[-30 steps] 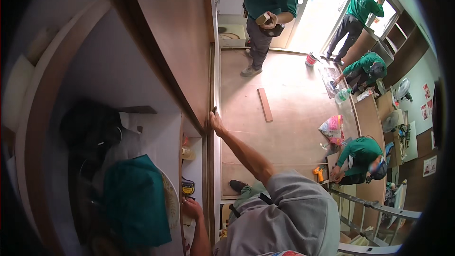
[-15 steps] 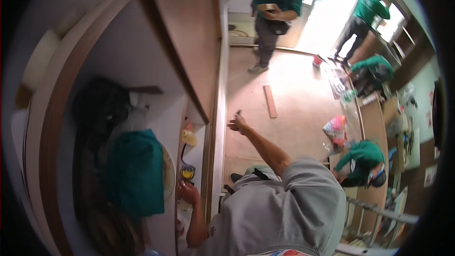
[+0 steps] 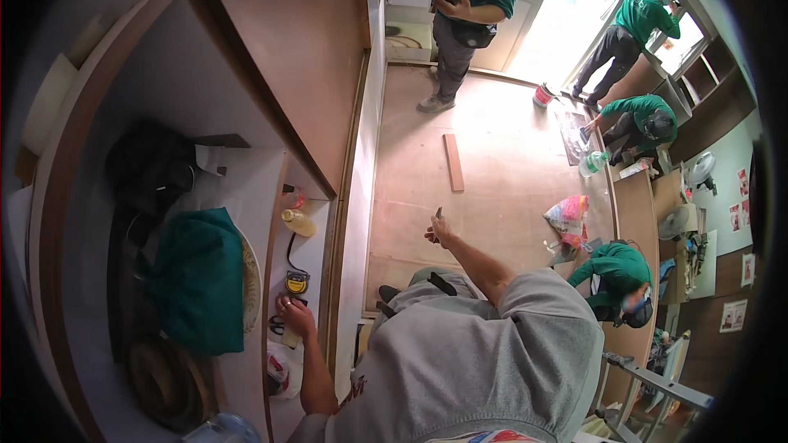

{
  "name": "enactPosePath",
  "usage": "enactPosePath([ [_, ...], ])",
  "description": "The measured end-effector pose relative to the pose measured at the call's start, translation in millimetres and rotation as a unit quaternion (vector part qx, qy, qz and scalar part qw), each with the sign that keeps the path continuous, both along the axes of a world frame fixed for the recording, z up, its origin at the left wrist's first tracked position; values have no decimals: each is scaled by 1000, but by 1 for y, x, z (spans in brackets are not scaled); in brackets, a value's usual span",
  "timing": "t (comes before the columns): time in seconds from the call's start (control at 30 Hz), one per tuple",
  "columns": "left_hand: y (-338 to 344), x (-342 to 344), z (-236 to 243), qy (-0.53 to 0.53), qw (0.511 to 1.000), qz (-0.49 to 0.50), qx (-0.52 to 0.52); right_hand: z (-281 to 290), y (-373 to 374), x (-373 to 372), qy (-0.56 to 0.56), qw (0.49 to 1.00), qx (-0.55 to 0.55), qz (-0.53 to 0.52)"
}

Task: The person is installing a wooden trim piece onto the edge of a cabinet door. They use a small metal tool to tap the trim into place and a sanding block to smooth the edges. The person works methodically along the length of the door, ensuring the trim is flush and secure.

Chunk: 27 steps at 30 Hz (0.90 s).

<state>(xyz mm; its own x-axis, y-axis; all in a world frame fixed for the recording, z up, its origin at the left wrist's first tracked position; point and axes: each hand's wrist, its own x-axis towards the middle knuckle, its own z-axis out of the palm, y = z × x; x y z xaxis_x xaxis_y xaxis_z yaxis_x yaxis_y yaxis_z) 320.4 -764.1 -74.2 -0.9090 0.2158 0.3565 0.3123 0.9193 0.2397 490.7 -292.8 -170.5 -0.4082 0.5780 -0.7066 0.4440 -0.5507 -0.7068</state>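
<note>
My left hand point(image 3: 297, 320) reaches onto the narrow shelf of an open cabinet, its fingers curled in. What they hold, if anything, is hidden; a small dark thing shows beside them. A yellow and black tape measure point(image 3: 296, 282) lies just beyond that hand, and dark-handled scissors point(image 3: 277, 325) lie next to it. Farther along the shelf is a pale yellow bottle point(image 3: 299, 222). My right hand point(image 3: 441, 231) is held out over the floor, closed around a small, dark, slim object point(image 3: 439, 212) whose tip sticks up; its kind does not show.
Left in the cabinet are a green cloth bundle point(image 3: 199, 279) and a black bag point(image 3: 150, 171). A wooden strip point(image 3: 453, 162) lies on the floor point(image 3: 410, 156). Several co-workers in green are around the room. At lower right stands a metal ladder point(image 3: 657, 377); a colourful plastic bag point(image 3: 568, 220) rests nearby.
The view has shifted, so the cabinet sits farther left. My right hand has moved right and closer to my body. My left hand stays by the tape measure.
</note>
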Motion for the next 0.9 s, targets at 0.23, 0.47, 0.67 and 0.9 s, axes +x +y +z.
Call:
enactPosePath([
  [0.23, 19, 35, 18, -19, 982, 47, 184, 2, 19, 50, -55, 998, 21, 31],
  [0.47, 142, 81, 55, -46, 964, -168, 201, -30, 59, 102, -63, 998, 6, 7],
  [0.67, 253, 27, 65, -148, 934, -265, 186, -29, 92, 119, -26, 999, 21, -5],
  [0.9, 303, -43, 40, -168, 937, -290, 96, -26, 99, 132, 21, 997, 16, -76],
])
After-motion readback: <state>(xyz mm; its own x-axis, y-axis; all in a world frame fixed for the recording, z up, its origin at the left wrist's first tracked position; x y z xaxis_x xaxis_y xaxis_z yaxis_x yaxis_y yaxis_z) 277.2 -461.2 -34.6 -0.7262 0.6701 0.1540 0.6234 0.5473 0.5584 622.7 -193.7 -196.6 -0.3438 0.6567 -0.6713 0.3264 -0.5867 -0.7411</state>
